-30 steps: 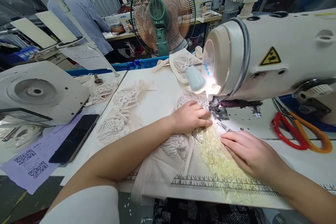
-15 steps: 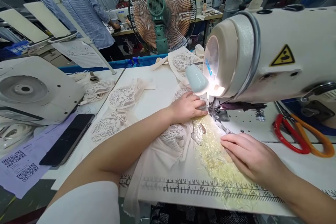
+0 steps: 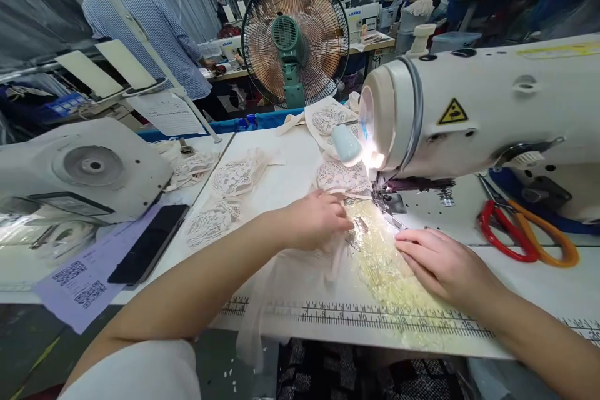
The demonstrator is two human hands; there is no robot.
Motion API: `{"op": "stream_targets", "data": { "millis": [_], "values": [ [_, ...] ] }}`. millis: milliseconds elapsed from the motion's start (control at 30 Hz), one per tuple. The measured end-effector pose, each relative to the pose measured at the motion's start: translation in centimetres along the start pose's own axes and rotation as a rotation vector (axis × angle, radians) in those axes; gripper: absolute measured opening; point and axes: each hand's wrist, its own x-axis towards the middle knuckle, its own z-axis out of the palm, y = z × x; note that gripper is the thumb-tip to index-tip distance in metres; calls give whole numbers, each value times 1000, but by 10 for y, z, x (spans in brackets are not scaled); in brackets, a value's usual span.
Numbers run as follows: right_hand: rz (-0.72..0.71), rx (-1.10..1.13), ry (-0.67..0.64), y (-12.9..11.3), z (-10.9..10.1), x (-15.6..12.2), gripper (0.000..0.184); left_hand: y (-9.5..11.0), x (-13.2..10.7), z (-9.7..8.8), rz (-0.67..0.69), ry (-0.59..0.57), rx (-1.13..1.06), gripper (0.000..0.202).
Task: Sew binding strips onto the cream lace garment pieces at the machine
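I sit at a white sewing machine (image 3: pixel 492 106) with its lamp lit over the presser foot (image 3: pixel 389 200). My left hand (image 3: pixel 314 220) lies on a cream lace piece (image 3: pixel 300 269) just left of the foot, fingers curled down onto the fabric. My right hand (image 3: pixel 440 262) rests flat, fingers stretched out, on a strip of pale yellow lace (image 3: pixel 389 275) that runs from the needle toward the table edge. More lace (image 3: pixel 340 175) lies behind the foot.
Red and orange scissors (image 3: pixel 525 231) lie right of the needle. Lace cups (image 3: pixel 234 178) are spread at left, beside a black phone (image 3: pixel 150 250) and a lilac sheet with QR codes (image 3: pixel 79 281). A fan (image 3: pixel 295 37) stands behind. A person in a striped shirt (image 3: pixel 150 44) works at back left.
My left hand has drawn back from the presser foot toward me and to the left, over the cream lace. My right hand has stayed on the yellow lace. The view shifted slightly.
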Motion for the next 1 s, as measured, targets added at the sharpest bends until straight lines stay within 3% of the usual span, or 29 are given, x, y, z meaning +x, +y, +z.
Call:
{"op": "stream_targets", "data": {
  "millis": [100,233,333,400,433,533,633,767,867,1000],
  "values": [
    [53,21,62,-5,-6,-2,22,12,0,3,-33,31,-63,10],
    [288,160,194,-33,-7,-7,20,14,12,3,-172,332,-598,37],
    [379,307,182,-62,2,-9,52,15,23,4,-318,505,-987,42],
    [338,377,126,-77,8,-5,64,16,30,8,-394,547,-1056,40],
    [330,403,107,-82,9,-2,59,16,33,12,-437,551,-990,38],
    [411,412,115,-81,7,7,30,17,39,27,-558,493,-611,29],
    [505,315,74,-67,3,10,35,22,36,38,-597,413,-423,7],
    [506,209,-4,-51,4,4,27,34,28,39,-485,166,-187,43],
    [484,120,-45,-47,7,2,31,39,28,33,-434,11,-94,47],
    [446,13,-47,-42,8,7,32,38,35,29,-487,-72,-108,52]
  ]
}}
